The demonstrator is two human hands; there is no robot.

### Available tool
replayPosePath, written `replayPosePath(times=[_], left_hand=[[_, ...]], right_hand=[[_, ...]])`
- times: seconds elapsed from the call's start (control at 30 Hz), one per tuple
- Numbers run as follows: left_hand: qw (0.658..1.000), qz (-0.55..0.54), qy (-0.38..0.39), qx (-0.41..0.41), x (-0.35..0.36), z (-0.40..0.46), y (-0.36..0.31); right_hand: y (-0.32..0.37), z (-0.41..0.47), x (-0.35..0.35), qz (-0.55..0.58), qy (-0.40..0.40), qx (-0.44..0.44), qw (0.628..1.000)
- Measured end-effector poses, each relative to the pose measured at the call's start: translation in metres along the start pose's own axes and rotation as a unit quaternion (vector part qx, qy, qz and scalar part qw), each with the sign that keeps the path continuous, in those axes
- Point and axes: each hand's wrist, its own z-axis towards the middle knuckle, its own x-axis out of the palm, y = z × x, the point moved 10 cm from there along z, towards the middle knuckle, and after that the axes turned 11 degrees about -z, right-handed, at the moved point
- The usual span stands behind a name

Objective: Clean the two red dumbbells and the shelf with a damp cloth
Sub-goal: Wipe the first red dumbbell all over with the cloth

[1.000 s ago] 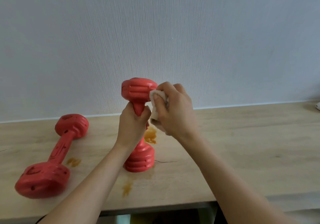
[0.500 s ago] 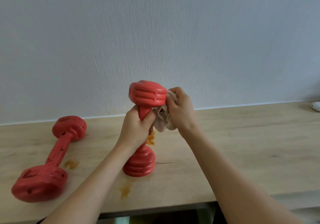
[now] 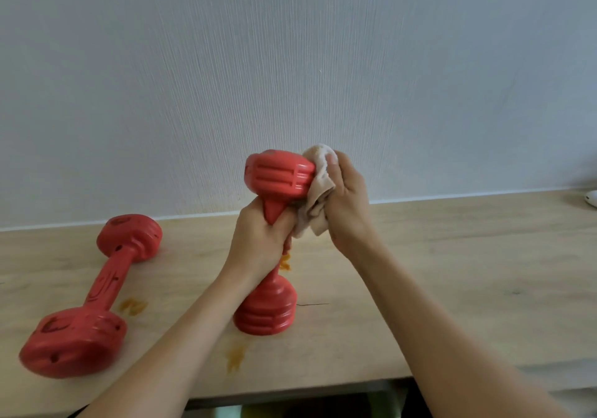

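One red dumbbell [image 3: 277, 178] stands on end on the pale wooden shelf [image 3: 452, 272], its lower head resting on the wood. My left hand [image 3: 261, 240] grips its handle just under the top head. My right hand [image 3: 345, 204] holds a crumpled beige cloth [image 3: 318, 198] and presses it against the right side of the top head. The second red dumbbell [image 3: 97, 291] lies on its side at the left, with dark smears on its handle and heads.
Orange-brown stains mark the shelf: one [image 3: 132, 306] beside the lying dumbbell, one [image 3: 235, 358] near the front edge, one [image 3: 285, 262] behind the upright dumbbell. A white wall rises behind. A small white object [image 3: 591, 198] sits at the far right edge.
The cloth in my right hand has slid up along the right side of the top head and now reaches its upper edge. The view has shifted slightly; my left hand keeps its grip.
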Motion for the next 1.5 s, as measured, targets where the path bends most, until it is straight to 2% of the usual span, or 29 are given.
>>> replayPosePath(times=[0.17, 0.3, 0.4, 0.53, 0.73, 0.83, 1.0, 1.07, 1.17, 1.23, 1.3, 1.33, 1.43, 1.5], left_hand=[[0.998, 0.000, 0.061, -0.001, 0.015, 0.000, -0.001], [0.991, -0.035, 0.129, -0.027, 0.030, -0.001, 0.005], [0.991, -0.038, 0.122, -0.031, 0.026, 0.004, 0.008], [0.998, 0.008, 0.065, 0.000, 0.005, 0.006, 0.007], [0.999, 0.049, 0.000, 0.006, -0.009, 0.007, 0.002], [0.999, 0.045, -0.027, -0.014, -0.016, 0.010, 0.005], [0.998, 0.031, -0.043, -0.017, -0.017, 0.007, 0.003], [0.999, 0.018, -0.036, -0.019, -0.014, 0.004, 0.003], [0.999, 0.014, -0.036, -0.035, -0.011, 0.004, 0.006], [0.998, 0.015, -0.038, -0.042, -0.010, 0.004, 0.007], [0.998, 0.015, -0.036, -0.041, -0.009, 0.005, 0.006], [0.998, 0.018, -0.035, -0.039, -0.009, 0.006, 0.005], [0.998, 0.029, -0.042, -0.043, -0.013, 0.006, 0.006], [0.998, 0.022, -0.044, -0.048, -0.013, 0.007, 0.008]], right_hand=[[-0.017, 0.006, 0.008, 0.119, 0.077, 0.077, 0.987], [-0.023, -0.001, 0.007, 0.232, 0.094, 0.154, 0.956], [-0.028, 0.000, 0.001, 0.213, 0.086, 0.162, 0.960], [-0.029, 0.006, -0.009, 0.135, 0.046, 0.122, 0.982], [0.000, -0.003, -0.007, -0.018, 0.009, 0.001, 1.000], [0.023, -0.018, -0.005, -0.112, -0.014, -0.082, 0.990], [0.063, -0.046, 0.016, -0.229, -0.042, -0.229, 0.945], [0.058, -0.040, 0.015, -0.226, -0.044, -0.228, 0.946], [0.034, -0.020, 0.003, -0.147, -0.032, -0.125, 0.981], [0.027, -0.014, -0.001, -0.135, -0.038, -0.094, 0.986], [0.036, -0.021, 0.001, -0.140, -0.045, -0.122, 0.982], [0.045, -0.027, 0.005, -0.158, -0.053, -0.164, 0.972], [0.064, -0.048, 0.026, -0.261, -0.042, -0.285, 0.921], [0.060, -0.040, 0.024, -0.244, -0.026, -0.277, 0.929]])
